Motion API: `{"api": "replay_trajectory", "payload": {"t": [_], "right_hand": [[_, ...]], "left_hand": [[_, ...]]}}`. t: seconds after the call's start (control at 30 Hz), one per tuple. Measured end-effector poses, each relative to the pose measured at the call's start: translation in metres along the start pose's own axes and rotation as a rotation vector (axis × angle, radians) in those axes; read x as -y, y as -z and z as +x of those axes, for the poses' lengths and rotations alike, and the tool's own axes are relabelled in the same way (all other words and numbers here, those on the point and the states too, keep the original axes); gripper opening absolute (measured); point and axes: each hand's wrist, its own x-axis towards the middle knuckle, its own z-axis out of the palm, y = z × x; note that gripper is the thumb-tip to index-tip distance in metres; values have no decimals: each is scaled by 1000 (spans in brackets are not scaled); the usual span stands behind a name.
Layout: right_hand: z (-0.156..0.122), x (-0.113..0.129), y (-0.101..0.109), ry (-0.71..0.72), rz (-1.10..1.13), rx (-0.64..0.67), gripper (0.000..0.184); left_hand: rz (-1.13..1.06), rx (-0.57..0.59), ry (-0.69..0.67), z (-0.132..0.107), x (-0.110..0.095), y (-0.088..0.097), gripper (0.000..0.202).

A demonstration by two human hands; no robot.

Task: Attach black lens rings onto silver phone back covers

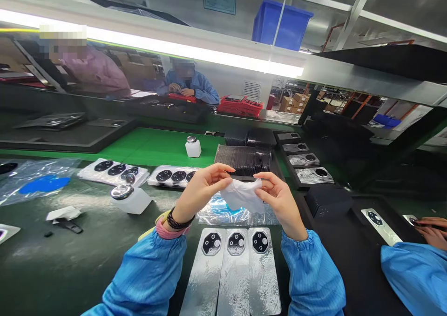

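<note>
A thin white cloth (pixel 242 195) is stretched between my two hands above the bench. My left hand (pixel 206 185) pinches its left corner between thumb and fingers. On the other side my right hand (pixel 277 197) grips the right edge the same way. Below the cloth, three silvery phone back panels (pixel 235 274) lie side by side, each with a dark camera plate at its top end. A clear plastic bag with blue in it (pixel 216 211) lies just behind them, partly hidden by the cloth and my hands.
White dispenser bottles (pixel 132 200) (pixel 193 147) stand left and farther back. Wrapped panel stacks (pixel 113 172) lie left. Behind my hands is a rack of dark thin pieces (pixel 242 158). Right, a black tray (pixel 324 251) holds panels; a co-worker's hand (pixel 435 230) touches one.
</note>
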Motion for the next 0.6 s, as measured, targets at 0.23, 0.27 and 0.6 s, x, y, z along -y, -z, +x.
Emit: {"api": "replay_trajectory", "payload": {"t": [0.23, 0.27, 0.6], "right_hand": [[2, -5, -6, -17, -75, -82, 29], [2, -7, -7, -9, -99, -87, 29], [5, -19, -8, 65, -322, -129, 27]], "left_hand": [[336, -138, -302, -7, 8, -13, 9], [375, -113, -329, -8, 8, -16, 8], [594, -58, -334, -7, 19, -27, 13]]}}
